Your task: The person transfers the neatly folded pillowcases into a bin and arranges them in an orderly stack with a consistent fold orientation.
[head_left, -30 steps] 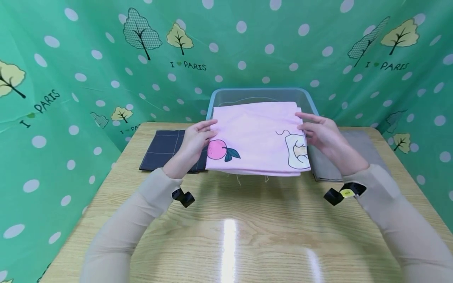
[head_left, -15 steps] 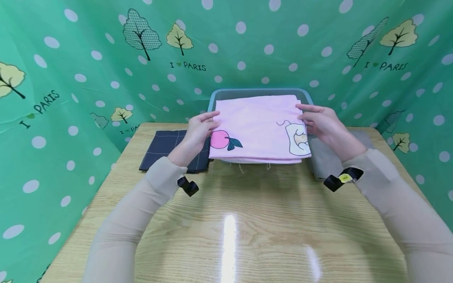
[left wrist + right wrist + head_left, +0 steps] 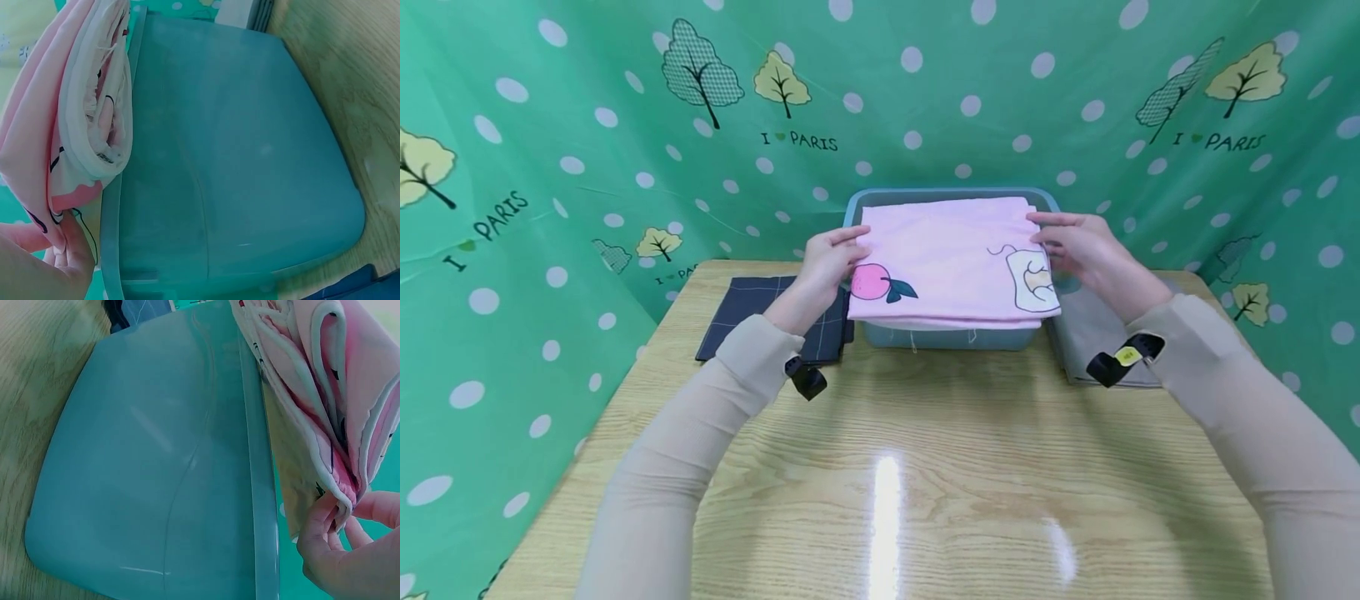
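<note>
A folded pink cloth (image 3: 955, 258) with a fruit print and a bread-like print is held level over a blue plastic bin (image 3: 951, 340). My left hand (image 3: 826, 265) pinches its left edge between thumb and fingers. At the opposite edge my right hand (image 3: 1084, 250) pinches the cloth the same way. Seen from the left wrist, the folded layers of the cloth (image 3: 94, 106) hang beside the rim of the bin (image 3: 244, 150). The right wrist view has the cloth's layers (image 3: 319, 381) gathered between my thumb and fingers. Most of the bin's opening is hidden under the cloth.
A folded dark navy cloth (image 3: 745, 312) with thin light lines lies left of the bin. To the right is a folded grey cloth (image 3: 1078, 346). All rest on a wooden table (image 3: 955, 467), with a green dotted curtain (image 3: 925, 100) behind.
Both hands have moved away from me with the pink cloth, farther over the bin. More of the bin's front wall now shows below the cloth. The navy and grey cloths stay put.
</note>
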A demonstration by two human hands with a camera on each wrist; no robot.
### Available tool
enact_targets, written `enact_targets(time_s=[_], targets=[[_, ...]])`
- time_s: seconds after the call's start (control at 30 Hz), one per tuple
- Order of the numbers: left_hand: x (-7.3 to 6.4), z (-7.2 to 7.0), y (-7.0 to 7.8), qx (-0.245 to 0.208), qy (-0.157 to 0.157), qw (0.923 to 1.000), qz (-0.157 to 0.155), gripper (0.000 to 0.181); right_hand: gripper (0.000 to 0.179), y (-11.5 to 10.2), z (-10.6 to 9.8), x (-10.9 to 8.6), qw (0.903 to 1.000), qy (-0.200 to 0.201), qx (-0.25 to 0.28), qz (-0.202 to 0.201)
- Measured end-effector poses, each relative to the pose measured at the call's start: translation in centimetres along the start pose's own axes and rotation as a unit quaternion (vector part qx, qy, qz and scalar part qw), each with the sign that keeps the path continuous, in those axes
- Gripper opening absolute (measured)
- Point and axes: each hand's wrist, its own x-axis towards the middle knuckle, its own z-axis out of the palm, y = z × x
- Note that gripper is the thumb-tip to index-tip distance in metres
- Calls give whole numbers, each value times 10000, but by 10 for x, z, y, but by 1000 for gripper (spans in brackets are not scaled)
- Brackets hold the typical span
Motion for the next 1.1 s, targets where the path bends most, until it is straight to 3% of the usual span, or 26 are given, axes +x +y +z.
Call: enact_targets(time_s=[0.7, 1.1], targets=[[23, 10, 23, -11, 70, 9999, -135, 32, 45, -27, -5, 19, 9997, -50, 60, 219], [34, 17, 33, -10, 96, 9999, -44, 31, 48, -37, -9, 34, 9997, 30, -13, 228]])
